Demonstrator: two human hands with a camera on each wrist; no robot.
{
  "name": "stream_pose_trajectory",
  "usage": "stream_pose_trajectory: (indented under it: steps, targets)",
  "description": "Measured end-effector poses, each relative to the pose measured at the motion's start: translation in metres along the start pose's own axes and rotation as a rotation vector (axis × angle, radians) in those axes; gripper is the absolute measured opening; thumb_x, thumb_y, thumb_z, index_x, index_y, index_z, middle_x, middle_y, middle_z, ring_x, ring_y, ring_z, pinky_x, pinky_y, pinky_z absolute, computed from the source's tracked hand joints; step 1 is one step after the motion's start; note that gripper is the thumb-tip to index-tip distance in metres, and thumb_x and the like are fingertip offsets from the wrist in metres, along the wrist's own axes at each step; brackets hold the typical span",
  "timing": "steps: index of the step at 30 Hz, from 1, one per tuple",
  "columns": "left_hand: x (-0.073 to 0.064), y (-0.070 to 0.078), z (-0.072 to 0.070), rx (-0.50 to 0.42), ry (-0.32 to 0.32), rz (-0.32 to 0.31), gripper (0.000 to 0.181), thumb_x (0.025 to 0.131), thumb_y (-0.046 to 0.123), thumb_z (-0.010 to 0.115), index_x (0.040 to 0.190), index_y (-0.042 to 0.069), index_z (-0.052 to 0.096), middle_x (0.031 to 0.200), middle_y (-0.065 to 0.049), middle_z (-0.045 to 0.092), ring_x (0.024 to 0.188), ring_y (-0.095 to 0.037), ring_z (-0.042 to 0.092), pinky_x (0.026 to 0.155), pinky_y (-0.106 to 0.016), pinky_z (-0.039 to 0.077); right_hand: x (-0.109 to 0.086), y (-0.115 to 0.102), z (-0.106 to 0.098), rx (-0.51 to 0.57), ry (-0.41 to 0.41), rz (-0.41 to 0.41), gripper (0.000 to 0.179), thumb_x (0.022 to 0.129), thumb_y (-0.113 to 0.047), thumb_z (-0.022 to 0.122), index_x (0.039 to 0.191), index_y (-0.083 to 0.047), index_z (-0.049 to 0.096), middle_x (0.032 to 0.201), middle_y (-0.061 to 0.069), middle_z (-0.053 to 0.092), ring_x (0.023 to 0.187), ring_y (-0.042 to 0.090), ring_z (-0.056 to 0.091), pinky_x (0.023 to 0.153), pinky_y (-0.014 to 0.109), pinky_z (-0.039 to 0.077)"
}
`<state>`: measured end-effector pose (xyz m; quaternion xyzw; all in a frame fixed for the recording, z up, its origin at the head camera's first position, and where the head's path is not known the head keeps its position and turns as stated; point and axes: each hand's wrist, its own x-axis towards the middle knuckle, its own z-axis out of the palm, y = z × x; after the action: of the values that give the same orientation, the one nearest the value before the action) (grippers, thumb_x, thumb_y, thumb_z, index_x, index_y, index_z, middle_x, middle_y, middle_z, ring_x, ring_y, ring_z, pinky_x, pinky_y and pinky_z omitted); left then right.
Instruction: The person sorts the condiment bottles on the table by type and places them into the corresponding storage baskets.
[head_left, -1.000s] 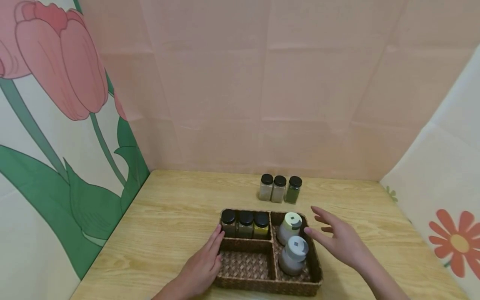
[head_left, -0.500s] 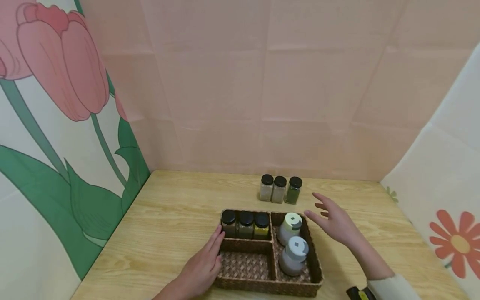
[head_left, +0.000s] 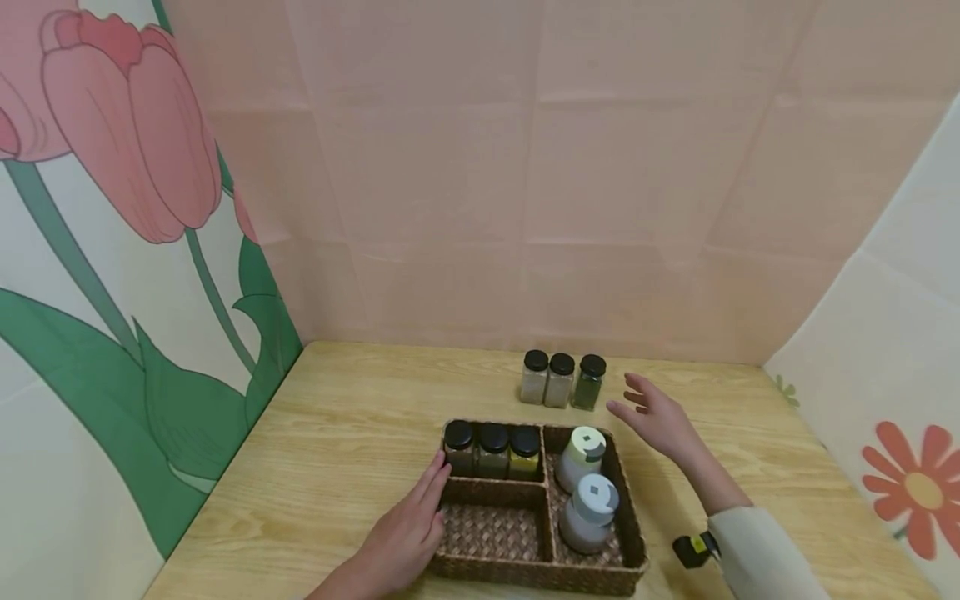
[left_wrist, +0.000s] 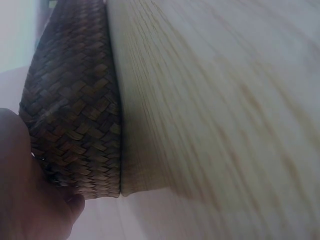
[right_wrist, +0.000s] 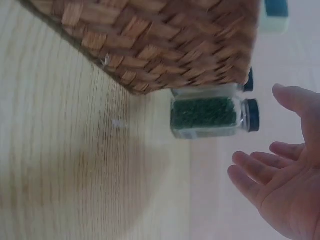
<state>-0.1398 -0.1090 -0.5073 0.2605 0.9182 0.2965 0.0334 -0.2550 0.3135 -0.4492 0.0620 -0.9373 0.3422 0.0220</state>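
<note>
My left hand [head_left: 405, 529] rests along the left wall of a brown woven basket [head_left: 540, 573], its fingers at the rim; in the left wrist view the hand lies against the weave [left_wrist: 75, 100]. My right hand [head_left: 654, 417] is in the air beyond the basket's back right corner, fingers spread and holding nothing. Nearest to it stands a black-capped glass jar of green flakes [head_left: 588, 385], also seen in the right wrist view as the green jar [right_wrist: 205, 114]. Two jars with pale contents, a left one [head_left: 534, 379] and a middle one [head_left: 559, 383], stand beside it.
In the basket's back left compartment are three black-lidded jars [head_left: 492, 450]. Two shakers, one with a yellowish top [head_left: 581, 458] and one with a white top [head_left: 590, 515], stand in the right compartment. A pink cloth backdrop [head_left: 525, 208] rises behind the wooden table [head_left: 337, 433].
My right hand has moved away from me, from beside the basket's right wall toward the back jars; its sleeve and a black wrist device have come into view. The left hand stays put.
</note>
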Motion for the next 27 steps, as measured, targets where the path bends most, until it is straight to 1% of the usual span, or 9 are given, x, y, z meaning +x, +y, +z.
stream_pose_trajectory:
  steps: [6,9,12,19,24,27]
  targets:
    - [0.000,0.000,0.000,0.003,0.004,-0.002,0.058,0.108,0.016,0.039,0.161,0.005,0.021,0.171,-0.005,0.002,0.150,-0.028,0.030,0.109,-0.048,0.043,0.018,0.013,0.005,0.015,-0.008,-0.001,0.088,0.100,-0.049,0.060,0.158,0.005,0.021,0.154,0.036,0.034,0.134,0.056,0.043,0.102,0.063,0.045]
    - [0.000,0.000,0.000,0.007,0.003,-0.003,0.058,0.108,0.016,0.039,0.162,0.005,0.021,0.171,-0.005,0.002,0.150,-0.028,0.031,0.108,-0.048,0.044,0.026,0.017,0.008,0.016,-0.007,0.004,0.088,0.099,-0.049,0.061,0.158,0.005,0.022,0.155,0.035,0.033,0.136,0.054,0.042,0.102,0.063,0.045]
    - [0.000,0.000,-0.001,0.007,0.000,-0.002,0.058,0.108,0.016,0.039,0.162,0.005,0.021,0.171,-0.004,0.003,0.149,-0.028,0.031,0.107,-0.048,0.045,0.032,0.019,0.010,0.020,-0.007,0.000,0.089,0.099,-0.048,0.062,0.158,0.005,0.022,0.156,0.034,0.032,0.137,0.053,0.040,0.103,0.062,0.044]
    - [0.000,0.000,0.000,0.005,-0.007,-0.003,0.058,0.108,0.017,0.039,0.162,0.005,0.020,0.171,-0.003,0.001,0.150,-0.028,0.031,0.106,-0.046,0.047,0.047,0.023,0.016,0.049,-0.016,0.014,0.087,0.099,-0.043,0.064,0.159,0.002,0.021,0.157,0.033,0.032,0.138,0.052,0.040,0.104,0.063,0.043]
    - [0.000,0.000,-0.001,0.007,-0.004,-0.003,0.058,0.108,0.017,0.038,0.162,0.005,0.020,0.171,-0.003,0.001,0.150,-0.028,0.031,0.108,-0.048,0.045,0.056,0.024,0.021,0.056,-0.013,0.015,0.089,0.098,-0.044,0.066,0.159,0.002,0.021,0.158,0.032,0.030,0.137,0.052,0.041,0.103,0.062,0.045]
    - [0.000,0.000,-0.001,0.011,0.000,0.002,0.058,0.108,0.017,0.038,0.162,0.005,0.020,0.171,-0.004,0.002,0.149,-0.028,0.032,0.107,-0.047,0.045,0.061,0.025,0.022,0.062,-0.011,0.025,0.090,0.097,-0.044,0.066,0.159,0.003,0.021,0.159,0.032,0.029,0.137,0.052,0.042,0.102,0.061,0.046]
